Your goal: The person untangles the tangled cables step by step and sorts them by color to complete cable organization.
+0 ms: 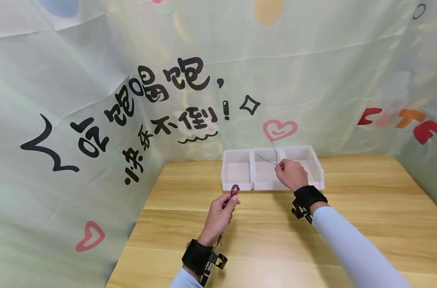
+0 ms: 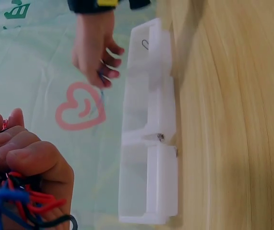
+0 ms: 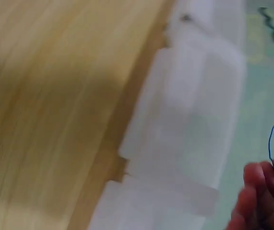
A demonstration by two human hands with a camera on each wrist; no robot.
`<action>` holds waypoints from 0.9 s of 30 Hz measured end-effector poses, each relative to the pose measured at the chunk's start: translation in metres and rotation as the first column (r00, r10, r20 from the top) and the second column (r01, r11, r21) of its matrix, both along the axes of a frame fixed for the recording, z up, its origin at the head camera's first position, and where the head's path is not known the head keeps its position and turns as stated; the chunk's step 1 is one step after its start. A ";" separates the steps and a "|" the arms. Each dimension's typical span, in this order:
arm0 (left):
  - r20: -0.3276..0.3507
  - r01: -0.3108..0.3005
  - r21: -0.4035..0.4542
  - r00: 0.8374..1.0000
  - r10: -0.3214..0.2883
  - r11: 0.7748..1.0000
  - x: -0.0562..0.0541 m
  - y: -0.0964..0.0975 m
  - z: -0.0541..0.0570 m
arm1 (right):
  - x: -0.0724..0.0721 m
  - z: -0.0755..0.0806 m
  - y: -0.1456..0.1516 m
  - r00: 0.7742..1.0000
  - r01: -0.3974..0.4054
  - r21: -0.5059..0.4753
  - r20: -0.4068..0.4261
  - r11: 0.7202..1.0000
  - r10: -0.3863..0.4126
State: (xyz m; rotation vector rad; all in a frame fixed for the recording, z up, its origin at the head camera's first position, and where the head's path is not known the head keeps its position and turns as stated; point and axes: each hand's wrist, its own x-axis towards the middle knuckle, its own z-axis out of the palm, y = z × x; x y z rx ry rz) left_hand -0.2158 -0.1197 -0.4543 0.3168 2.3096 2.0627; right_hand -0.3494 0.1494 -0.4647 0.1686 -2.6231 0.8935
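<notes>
In the head view my left hand [image 1: 220,213] grips a small bundle of coloured wires [image 1: 234,189], its looped end standing up past the thumb. Red, blue and black strands stick out below the curled fingers in the left wrist view. My right hand [image 1: 293,175] is over the middle and right of a white tray [image 1: 237,186], pinching a thin wire [image 1: 277,157] between thumb and fingertips. Two free ends of it spread up and left. From the right wrist this wire [image 3: 270,143] looks blue and bends into a loop at the fingers.
The tray has three compartments and stands at the back of the wooden table [image 1: 189,188], against a printed cloth wall [image 1: 312,80]. A small dark loop [image 2: 145,44] shows in its far compartment in the left wrist view. More cloth hangs along both sides.
</notes>
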 end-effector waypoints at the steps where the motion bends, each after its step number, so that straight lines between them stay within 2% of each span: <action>1: 0.003 0.005 0.004 1.000 -0.005 1.000 0.000 0.001 0.000 | -0.003 -0.004 -0.002 1.000 0.019 0.029 -0.006 0.999 -0.019; 7: 0.020 0.011 0.008 1.000 -0.012 1.000 0.001 0.008 -0.001 | -0.011 -0.024 -0.017 0.988 0.090 0.171 -0.143 0.981 -0.065; 10: 0.019 0.009 0.003 1.000 -0.009 1.000 0.000 0.009 -0.001 | -0.010 -0.026 -0.022 0.989 0.077 0.198 -0.137 0.977 -0.050; 14: 0.034 0.008 0.000 0.999 -0.008 1.000 0.000 0.011 0.001 | -0.001 -0.017 -0.017 0.998 0.018 0.128 -0.070 0.992 -0.009; 17: 0.057 0.031 0.037 0.998 -0.033 0.999 0.001 0.012 0.002 | 0.009 -0.005 -0.012 0.999 -0.035 0.052 -0.025 0.998 0.036; 20: 0.069 0.060 0.083 0.995 -0.066 0.995 0.002 0.013 0.005 | 0.021 0.011 -0.012 0.992 -0.120 -0.009 -0.028 0.993 0.119; 23: 0.059 0.083 0.092 0.994 -0.088 0.992 0.002 0.014 0.006 | 0.037 0.028 -0.018 0.971 -0.230 -0.058 -0.083 0.971 0.225; 27: 0.047 0.117 0.087 0.991 -0.121 0.989 0.004 0.017 0.008 | 0.062 0.048 -0.028 0.908 -0.391 -0.081 -0.199 0.917 0.369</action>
